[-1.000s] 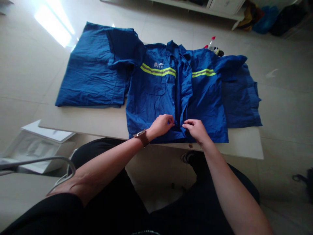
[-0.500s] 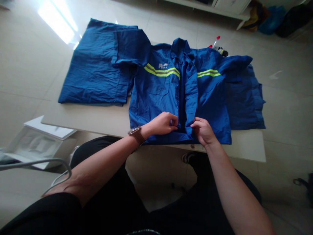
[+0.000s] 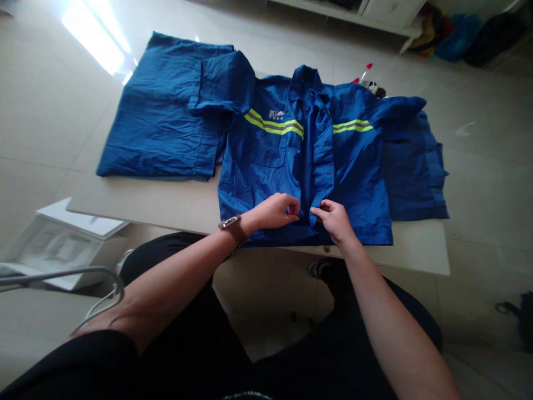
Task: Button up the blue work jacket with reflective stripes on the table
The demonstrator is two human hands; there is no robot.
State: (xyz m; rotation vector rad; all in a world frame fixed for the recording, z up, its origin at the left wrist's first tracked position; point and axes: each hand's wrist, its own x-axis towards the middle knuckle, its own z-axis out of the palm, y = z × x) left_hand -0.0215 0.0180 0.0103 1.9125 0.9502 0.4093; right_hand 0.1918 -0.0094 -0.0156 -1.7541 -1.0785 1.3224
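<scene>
Blue cotton-looking work shirt (image 3: 266,166) with yellow reflective stripes lies flat, front up, on the desk (image 3: 166,208), collar at the far side, hem at the near edge. Front opening runs down the middle, still parted higher up. Left hand (image 3: 277,211) pinches the left front edge just above the hem, fingers curled closed on the cloth. Right hand (image 3: 333,219) pinches the opposite edge the same way, thumb and forefinger closed on fabric. The two hands nearly touch at the placket.

Handling, as a judgement: light, soft, limp fabric, creases easily, no stiffness, so it will sag and slide on the smooth desk if pulled from one side. Not fragile. Best grips are the doubled placket edges, the hem corners, or the collar; the buttons look small and need fingertip pinches.

Left of the shirt: folded blue garment (image 3: 166,111), partly under the shirt's sleeve. Right of the shirt: another blue garment (image 3: 416,166), overlapped by the other sleeve. Beyond the shirt's right shoulder: small red-tipped item (image 3: 366,75), too small to tell. A brown-strapped watch (image 3: 233,228) is on the left wrist. Below left of the shirt, on the floor: white box (image 3: 54,244).
</scene>
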